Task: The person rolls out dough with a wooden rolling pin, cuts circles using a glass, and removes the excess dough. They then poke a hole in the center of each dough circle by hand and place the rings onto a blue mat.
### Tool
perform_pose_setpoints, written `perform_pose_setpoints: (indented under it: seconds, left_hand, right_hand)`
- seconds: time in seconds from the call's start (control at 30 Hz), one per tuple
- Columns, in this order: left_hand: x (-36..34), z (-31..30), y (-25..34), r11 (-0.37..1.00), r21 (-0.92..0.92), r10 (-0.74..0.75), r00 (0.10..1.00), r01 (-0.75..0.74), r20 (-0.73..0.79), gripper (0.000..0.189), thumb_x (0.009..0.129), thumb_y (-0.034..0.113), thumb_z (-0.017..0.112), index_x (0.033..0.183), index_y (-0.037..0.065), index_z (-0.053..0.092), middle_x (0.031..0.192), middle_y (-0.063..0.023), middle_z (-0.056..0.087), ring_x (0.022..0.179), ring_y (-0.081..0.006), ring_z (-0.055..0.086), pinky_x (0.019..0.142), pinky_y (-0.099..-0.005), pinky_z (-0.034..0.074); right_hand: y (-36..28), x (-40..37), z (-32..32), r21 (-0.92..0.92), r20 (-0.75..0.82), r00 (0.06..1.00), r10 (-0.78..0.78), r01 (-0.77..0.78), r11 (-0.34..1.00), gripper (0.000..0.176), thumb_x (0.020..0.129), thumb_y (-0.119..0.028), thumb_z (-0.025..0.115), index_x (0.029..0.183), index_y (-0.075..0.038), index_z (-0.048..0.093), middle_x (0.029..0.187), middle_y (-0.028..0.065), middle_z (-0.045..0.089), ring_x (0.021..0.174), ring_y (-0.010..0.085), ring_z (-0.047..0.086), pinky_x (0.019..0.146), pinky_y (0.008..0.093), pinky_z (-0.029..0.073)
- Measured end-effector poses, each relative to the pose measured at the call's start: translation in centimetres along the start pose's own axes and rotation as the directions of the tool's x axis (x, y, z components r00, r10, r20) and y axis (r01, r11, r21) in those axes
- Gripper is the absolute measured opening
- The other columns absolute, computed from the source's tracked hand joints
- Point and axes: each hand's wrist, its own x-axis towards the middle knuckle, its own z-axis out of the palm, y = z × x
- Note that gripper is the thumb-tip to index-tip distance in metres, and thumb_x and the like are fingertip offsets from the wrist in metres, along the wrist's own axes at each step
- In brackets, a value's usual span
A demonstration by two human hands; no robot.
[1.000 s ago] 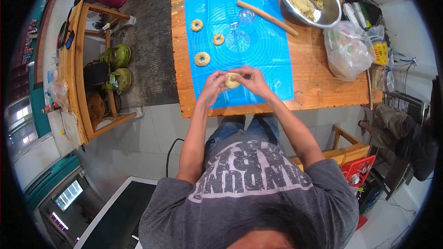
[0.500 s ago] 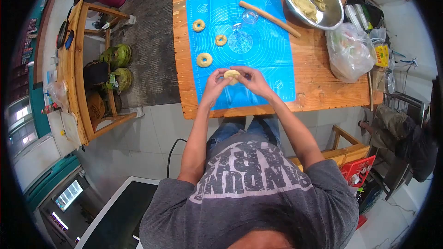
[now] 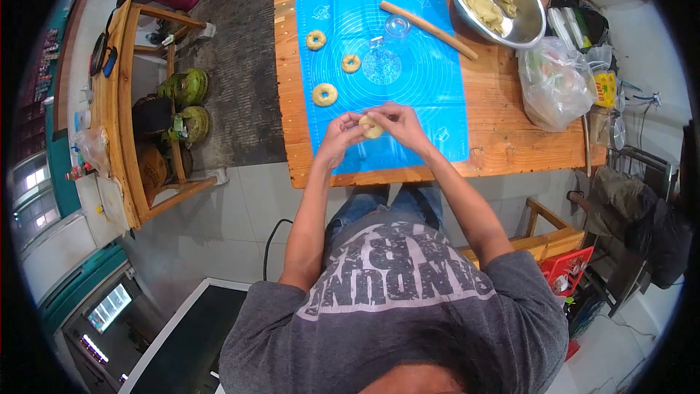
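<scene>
Above the near part of the blue baking mat [image 3: 430,113], a small piece of pale yellow dough [image 3: 371,128] is held between both hands. My left hand [image 3: 340,135] pinches its left side. From the right, my right hand [image 3: 401,128] grips it, with fingers laid over its top. Part of the dough is hidden by the fingers. Several dough rings lie on the mat to the left and beyond: a larger ring [image 3: 324,95], a small ring [image 3: 351,63] and another ring [image 3: 316,40].
A wooden rolling pin [image 3: 429,30] lies slanted across the mat's far right, beside a small clear round cutter [image 3: 397,26]. At the table's far right stands a steel bowl [image 3: 536,29] with dough inside. A plastic bag [image 3: 555,87] sits on the wooden table [image 3: 503,138].
My right hand has shifted its fingers over the top of the dough. The dough has turned and sits slightly lower between the hands.
</scene>
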Motion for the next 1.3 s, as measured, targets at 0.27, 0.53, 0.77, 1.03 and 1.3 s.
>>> perform_pose_setpoints:
  seconds: [0.27, 0.53, 0.77, 1.03, 1.3]
  left_hand:
    - [0.2, 0.3, 0.1, 0.999, -0.035, 0.040, 0.999, -0.041, -0.024, 0.038, 0.082, 0.005, 0.069, 0.115, 0.000, 0.050, 0.107, -0.0137, 0.061, 0.099, -0.0207, 0.063, 0.085, -0.0330, 0.055]
    - [0.6, -0.3, -0.4, 0.998, 0.036, 0.045, 0.997, -0.043, -0.063, 0.038, 0.083, 0.005, 0.068, 0.118, 0.000, 0.051, 0.105, -0.0131, 0.063, 0.096, -0.0199, 0.064, 0.083, -0.0328, 0.056]
    - [2.7, -1.5, -0.9, 0.980, 0.195, 0.085, 0.981, -0.051, -0.174, 0.035, 0.085, 0.008, 0.066, 0.118, -0.002, 0.057, 0.103, -0.0130, 0.065, 0.092, -0.0175, 0.065, 0.077, -0.0288, 0.055]
    - [3.5, -0.2, -1.3, 0.524, 0.846, 0.560, 0.790, -0.104, -0.250, 0.031, 0.085, 0.002, 0.054, 0.115, 0.004, 0.061, 0.099, -0.0151, 0.064, 0.082, -0.0295, 0.065, 0.072, -0.0373, 0.051]
    - [2.5, 1.8, -2.4, 0.244, 0.948, 0.672, 0.741, -0.206, -0.012, 0.045, 0.076, -0.011, 0.050, 0.119, 0.002, 0.052, 0.111, -0.0199, 0.052, 0.102, -0.0382, 0.053, 0.086, -0.0446, 0.045]
  right_hand:
    - [-0.3, 0.3, -0.1, 0.185, -0.035, 0.992, 0.119, -0.110, 0.977, 0.027, 0.087, -0.023, 0.068, 0.105, -0.003, 0.070, 0.094, 0.0083, 0.068, 0.084, 0.0120, 0.062, 0.073, 0.0261, 0.049]
    - [1.1, 0.3, 0.0, 0.140, -0.026, 0.993, 0.113, -0.108, 0.984, 0.025, 0.087, -0.016, 0.066, 0.107, -0.002, 0.069, 0.092, 0.0076, 0.069, 0.080, 0.0089, 0.061, 0.071, 0.0238, 0.050]
    - [3.7, 2.4, -0.5, 0.082, -0.065, 0.991, 0.117, -0.112, 0.990, 0.024, 0.088, -0.016, 0.065, 0.108, -0.003, 0.069, 0.089, 0.0078, 0.070, 0.075, 0.0072, 0.060, 0.066, 0.0236, 0.050]
    - [3.4, 3.7, -1.4, -0.532, -0.160, 0.919, -0.359, 0.227, 0.816, 0.021, 0.084, -0.005, 0.059, 0.103, -0.003, 0.069, 0.089, 0.0171, 0.067, 0.073, 0.0281, 0.065, 0.066, 0.0374, 0.052]
    - [1.5, 0.9, -0.7, -0.809, 0.039, 0.888, -0.458, 0.297, 0.508, 0.027, 0.074, -0.002, 0.061, 0.099, -0.009, 0.068, 0.087, 0.0122, 0.055, 0.081, 0.0316, 0.057, 0.063, 0.0418, 0.048]
